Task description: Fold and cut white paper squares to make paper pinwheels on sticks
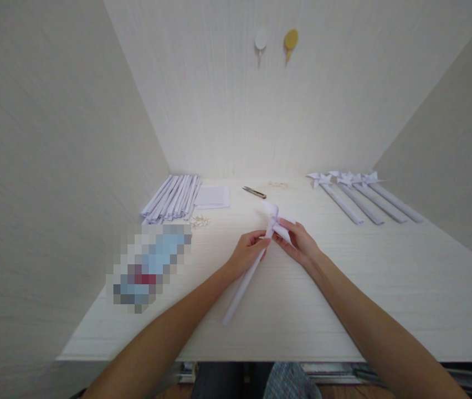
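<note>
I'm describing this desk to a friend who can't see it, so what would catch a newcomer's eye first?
First, the two hands at the middle of the table: the left hand and right hand together hold a white paper pinwheel on a rolled paper stick. At the back right lie four finished pinwheels in a row. At the back left is a bundle of paper sticks.

Left hand (247,250): fingers curled, thumb and forefinger pinched shut.
Right hand (298,241): fingers bent, pinching, fingertips near left.
Forearms: bare, converging forward.
</note>
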{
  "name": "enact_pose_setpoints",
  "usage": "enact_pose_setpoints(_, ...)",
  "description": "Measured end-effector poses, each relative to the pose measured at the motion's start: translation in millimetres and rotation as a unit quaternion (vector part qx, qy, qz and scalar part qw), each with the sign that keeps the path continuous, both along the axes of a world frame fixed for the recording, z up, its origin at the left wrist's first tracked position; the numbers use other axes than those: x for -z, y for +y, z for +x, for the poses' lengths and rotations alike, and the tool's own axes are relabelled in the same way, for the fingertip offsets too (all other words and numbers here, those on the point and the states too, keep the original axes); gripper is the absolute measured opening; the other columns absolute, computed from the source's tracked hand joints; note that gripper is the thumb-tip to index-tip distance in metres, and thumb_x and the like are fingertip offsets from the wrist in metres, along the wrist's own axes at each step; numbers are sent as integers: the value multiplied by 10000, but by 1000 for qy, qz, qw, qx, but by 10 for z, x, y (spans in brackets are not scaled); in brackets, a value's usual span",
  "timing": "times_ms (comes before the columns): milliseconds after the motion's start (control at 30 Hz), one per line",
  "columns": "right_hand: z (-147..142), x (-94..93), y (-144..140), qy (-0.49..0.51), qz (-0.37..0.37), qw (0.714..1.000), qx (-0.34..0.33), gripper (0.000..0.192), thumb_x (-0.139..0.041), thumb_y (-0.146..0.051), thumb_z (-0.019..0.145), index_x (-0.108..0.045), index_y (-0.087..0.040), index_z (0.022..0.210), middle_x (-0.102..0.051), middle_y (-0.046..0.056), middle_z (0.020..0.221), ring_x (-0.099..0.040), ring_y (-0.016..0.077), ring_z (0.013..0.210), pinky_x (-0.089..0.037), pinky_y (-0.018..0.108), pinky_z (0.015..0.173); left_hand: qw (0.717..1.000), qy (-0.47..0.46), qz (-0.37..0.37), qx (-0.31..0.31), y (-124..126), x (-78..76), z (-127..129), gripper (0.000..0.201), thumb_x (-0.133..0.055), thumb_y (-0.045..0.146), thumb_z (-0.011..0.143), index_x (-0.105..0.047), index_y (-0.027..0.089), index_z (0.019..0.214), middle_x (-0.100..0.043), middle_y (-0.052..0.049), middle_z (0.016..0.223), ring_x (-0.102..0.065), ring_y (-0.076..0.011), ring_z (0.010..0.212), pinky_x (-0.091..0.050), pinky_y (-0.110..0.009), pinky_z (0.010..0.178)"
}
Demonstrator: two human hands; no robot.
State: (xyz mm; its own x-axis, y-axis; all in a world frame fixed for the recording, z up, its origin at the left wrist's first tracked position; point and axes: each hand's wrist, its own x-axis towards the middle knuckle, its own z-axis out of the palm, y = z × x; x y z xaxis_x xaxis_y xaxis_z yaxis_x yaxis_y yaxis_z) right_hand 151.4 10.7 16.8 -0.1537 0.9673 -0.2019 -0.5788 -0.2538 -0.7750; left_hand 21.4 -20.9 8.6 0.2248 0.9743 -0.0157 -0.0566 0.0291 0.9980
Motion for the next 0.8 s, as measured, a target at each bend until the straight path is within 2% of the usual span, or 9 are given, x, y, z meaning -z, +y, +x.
enact_pose_setpoints(233, 3, 21, 10, -3, 17, 1000, 3, 164, -772, -182, 504, -620, -167, 563, -630, -29, 538, -555, 88, 513, -493, 194, 511, 1000, 4, -12, 0, -14, -15, -8, 164, -535, 282, 698, -603, 133, 707, -414, 70, 379, -326, -51, 351, -231, -196, 399)
enact_pose_setpoints(433, -9, 34, -4, 18, 0, 1000, 2, 171, -771, -211, 532, -624, -174, 611, -658, -23, 619, -585, 92, 570, -505, 196, 575, 1000, -6, -13, -14, -20, -26, 5, 184, -553, 319, 687, -592, 140, 696, -419, 68, 382, -333, -52, 355, -234, -197, 396)
enact_pose_setpoints(633, 8, 52, 44, 76, -18, 997, -11, 200, -675, -373, 668, -627, -185, 715, -681, 15, 722, -624, 118, 660, -510, 216, 609, 999, -34, -1, -20, 2, 35, 0, 273, -557, 374, 685, -587, 137, 816, -440, 69, 413, -342, -53, 367, -233, -196, 393)
enact_pose_setpoints(800, 30, 77, 79, 51, -2, 999, 19, 183, -692, -349, 639, -603, -189, 625, -664, 1, 645, -613, 109, 619, -482, 207, 553, 997, -55, 19, -59, 28, 66, -27, 351, -557, 407, 694, -548, 138, 919, -450, 75, 433, -327, -50, 368, -210, -190, 380)
